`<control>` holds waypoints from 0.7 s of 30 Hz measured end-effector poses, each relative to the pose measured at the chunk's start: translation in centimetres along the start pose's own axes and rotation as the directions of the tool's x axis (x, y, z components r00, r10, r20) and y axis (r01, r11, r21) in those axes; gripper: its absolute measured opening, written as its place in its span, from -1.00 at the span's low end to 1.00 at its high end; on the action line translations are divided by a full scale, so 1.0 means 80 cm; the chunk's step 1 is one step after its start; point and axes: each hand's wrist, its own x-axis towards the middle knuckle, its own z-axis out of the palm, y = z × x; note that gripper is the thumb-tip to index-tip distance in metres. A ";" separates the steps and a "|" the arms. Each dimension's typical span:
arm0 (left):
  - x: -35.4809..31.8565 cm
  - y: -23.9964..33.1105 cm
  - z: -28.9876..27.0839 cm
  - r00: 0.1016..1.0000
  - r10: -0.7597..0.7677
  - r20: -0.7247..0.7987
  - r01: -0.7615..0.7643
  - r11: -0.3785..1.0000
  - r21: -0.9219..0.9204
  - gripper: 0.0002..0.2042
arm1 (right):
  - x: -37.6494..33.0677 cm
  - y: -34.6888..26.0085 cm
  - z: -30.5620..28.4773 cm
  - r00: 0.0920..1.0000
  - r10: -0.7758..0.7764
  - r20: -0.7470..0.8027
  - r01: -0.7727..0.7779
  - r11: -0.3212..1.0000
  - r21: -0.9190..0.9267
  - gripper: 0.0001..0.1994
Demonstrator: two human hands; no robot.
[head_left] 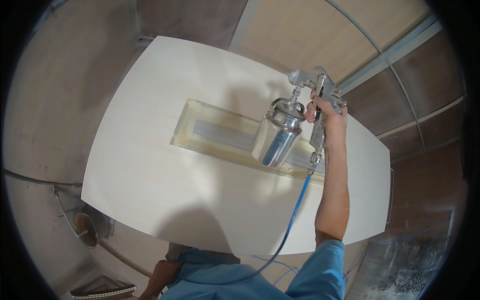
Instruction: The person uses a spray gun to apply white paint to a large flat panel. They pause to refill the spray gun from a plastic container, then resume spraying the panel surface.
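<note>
My right hand (325, 110) is closed round the handle of a metal spray gun (325, 90). It holds the gun above the right half of a large white panel (150, 175). A shiny metal paint cup (278, 135) hangs below the gun's nozzle end, tilted. From the bottom of the handle a blue air hose (294, 212) runs down past my body. Under the cup, a long recess (220, 131) with a pale yellowish border and grey middle is set in the panel. My left hand (167, 272) rests low beside my waist, its fingers hidden.
Dusty walls with metal frame strips (395, 65) stand beyond the panel. At the lower left are a round brownish disc (86, 230) and a pipe (125, 257). More blue hose (285, 272) loops below the panel's near edge. Shadows fall across the panel.
</note>
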 end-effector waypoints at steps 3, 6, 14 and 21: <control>0.014 -0.014 0.003 1.000 0.028 0.014 -0.029 0.999 0.037 -0.75 | -0.006 -0.001 -0.007 0.999 0.034 -0.023 -0.036 0.997 -0.069 -0.79; 0.039 -0.014 0.003 0.997 0.051 0.062 -0.055 0.996 0.074 -0.80 | -0.019 -0.002 -0.038 0.994 0.044 -0.098 -0.065 0.974 -0.218 -0.79; 0.084 0.033 -0.009 0.982 0.027 0.188 -0.050 0.992 0.117 -0.88 | -0.087 -0.025 -0.200 0.941 -0.083 -0.329 -0.117 0.832 -0.543 -0.91; 0.120 0.039 -0.008 0.972 0.068 0.223 -0.092 0.991 0.101 -0.83 | -0.137 -0.039 -0.292 0.891 -0.165 -0.423 -0.204 0.688 -0.697 -0.91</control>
